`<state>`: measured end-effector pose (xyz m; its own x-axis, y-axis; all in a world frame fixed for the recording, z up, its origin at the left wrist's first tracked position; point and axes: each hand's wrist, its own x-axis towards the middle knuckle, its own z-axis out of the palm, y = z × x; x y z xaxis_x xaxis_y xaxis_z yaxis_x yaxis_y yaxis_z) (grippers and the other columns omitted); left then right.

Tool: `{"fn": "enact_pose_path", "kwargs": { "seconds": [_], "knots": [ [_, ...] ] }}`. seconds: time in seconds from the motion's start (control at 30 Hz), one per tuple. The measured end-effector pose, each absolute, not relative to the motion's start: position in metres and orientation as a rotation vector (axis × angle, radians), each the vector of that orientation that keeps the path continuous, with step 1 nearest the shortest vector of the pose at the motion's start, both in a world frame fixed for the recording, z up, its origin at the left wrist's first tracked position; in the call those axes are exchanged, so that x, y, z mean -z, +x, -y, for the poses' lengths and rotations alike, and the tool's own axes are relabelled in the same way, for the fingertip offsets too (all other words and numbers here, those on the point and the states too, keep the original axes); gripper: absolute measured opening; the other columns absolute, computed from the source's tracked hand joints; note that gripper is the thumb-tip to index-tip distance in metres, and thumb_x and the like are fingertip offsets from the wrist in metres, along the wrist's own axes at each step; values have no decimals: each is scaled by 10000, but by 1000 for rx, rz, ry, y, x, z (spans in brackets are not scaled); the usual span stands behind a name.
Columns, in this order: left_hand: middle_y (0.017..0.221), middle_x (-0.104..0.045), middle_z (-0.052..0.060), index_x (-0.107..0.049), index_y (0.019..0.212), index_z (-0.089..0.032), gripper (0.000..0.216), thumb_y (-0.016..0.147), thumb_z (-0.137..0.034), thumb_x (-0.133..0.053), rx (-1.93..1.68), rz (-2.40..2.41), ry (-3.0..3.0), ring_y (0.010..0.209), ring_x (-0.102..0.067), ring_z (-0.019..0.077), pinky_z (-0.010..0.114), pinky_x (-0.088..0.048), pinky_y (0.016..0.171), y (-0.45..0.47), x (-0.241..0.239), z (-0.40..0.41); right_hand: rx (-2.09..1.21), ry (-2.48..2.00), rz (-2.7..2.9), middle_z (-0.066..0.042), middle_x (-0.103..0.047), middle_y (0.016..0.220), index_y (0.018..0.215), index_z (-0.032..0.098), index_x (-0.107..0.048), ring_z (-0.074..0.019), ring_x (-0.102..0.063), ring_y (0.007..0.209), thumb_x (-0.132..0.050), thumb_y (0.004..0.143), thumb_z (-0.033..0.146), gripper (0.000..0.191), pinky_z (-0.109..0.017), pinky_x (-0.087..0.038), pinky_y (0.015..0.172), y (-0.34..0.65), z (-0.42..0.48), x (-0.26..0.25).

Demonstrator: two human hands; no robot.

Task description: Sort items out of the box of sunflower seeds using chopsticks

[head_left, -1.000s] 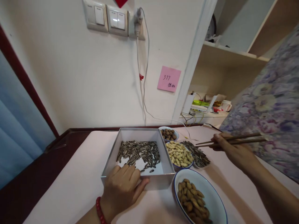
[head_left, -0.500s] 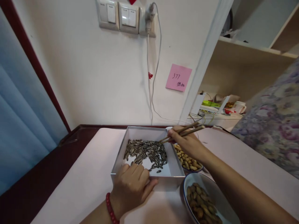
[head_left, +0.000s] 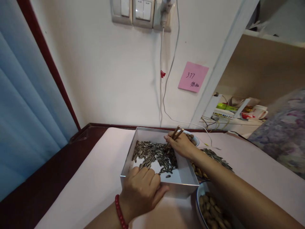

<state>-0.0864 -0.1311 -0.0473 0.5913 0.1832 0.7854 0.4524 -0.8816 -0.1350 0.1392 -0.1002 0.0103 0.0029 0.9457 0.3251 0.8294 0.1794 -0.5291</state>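
A shallow white box (head_left: 191,180) with silvery edges holds a layer of striped sunflower seeds (head_left: 152,154). My left hand (head_left: 142,187), a red bead bracelet on its wrist, grips the box's near wall, fingers hooked over the rim and thumb outside. Over the box's right side, my right hand (head_left: 179,143) is closed around a pair of wooden chopsticks (head_left: 177,133). Their tips point down among the seeds at the back right; whether they pinch a seed I cannot tell.
Right of the box are a bowl of brown nuts (head_left: 212,210), peanuts (head_left: 199,171) partly under my forearm, a pile of seeds (head_left: 216,157), and a farther bowl (head_left: 195,140). A cable (head_left: 190,122) runs down the wall. A person's floral clothing (head_left: 283,130) is at right.
My right hand has tilted the chopsticks more upright and lowered their tips into the seeds. The seed pile and far bowl now show. The view has shifted; my left hand keeps its grip.
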Motion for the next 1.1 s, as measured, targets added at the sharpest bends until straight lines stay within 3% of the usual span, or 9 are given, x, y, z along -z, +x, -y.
{"fn": "enact_pose_path", "kwargs": {
  "seconds": [0.33,0.5,0.67,0.77,0.97,1.1],
  "knots": [
    [586,-492,-12,-439,646,-212,317,872,-394,-567,1186,514,-2489,575,-417,172,343,-230,594,-86,48,130,-250,-1618,1750,-5,-562,634,647,198,-512,-157,-538,635,-416,927,459,394,-280,-398,609,140,114,-15],
    [576,-482,-15,-439,634,-212,319,861,-381,-587,1158,502,-2485,569,-418,172,344,-232,593,-86,45,131,-203,-1569,1623,-15,-638,716,793,194,-611,-161,-608,692,-414,940,532,418,-277,-475,643,151,158,-65],
    [563,-466,-13,-438,619,-217,331,851,-390,-601,1154,495,-2461,557,-407,175,344,-234,589,-87,45,129,162,-1522,1208,-35,-675,741,794,196,-663,-174,-661,688,-573,848,575,393,-296,-541,677,194,219,-108],
    [560,-460,-13,-443,621,-223,326,839,-393,-616,1136,489,-2463,555,-407,180,344,-245,591,-88,45,128,124,-1613,984,-53,-679,734,811,204,-654,-206,-672,644,-612,788,607,406,-345,-574,658,228,247,-97],
    [561,-458,-12,-449,627,-228,319,835,-398,-621,1141,495,-2445,556,-409,185,344,-252,588,-88,46,127,-73,-1826,927,-95,-680,704,777,178,-648,-233,-677,628,-597,830,501,331,-340,-571,595,270,263,-43],
    [560,-455,-11,-447,629,-230,317,833,-397,-623,1149,490,-2442,557,-406,186,344,-256,589,-88,46,127,-55,-1726,960,-80,-684,777,831,183,-636,-215,-682,700,-588,840,542,363,-326,-580,655,262,255,-49]
  ]
}}
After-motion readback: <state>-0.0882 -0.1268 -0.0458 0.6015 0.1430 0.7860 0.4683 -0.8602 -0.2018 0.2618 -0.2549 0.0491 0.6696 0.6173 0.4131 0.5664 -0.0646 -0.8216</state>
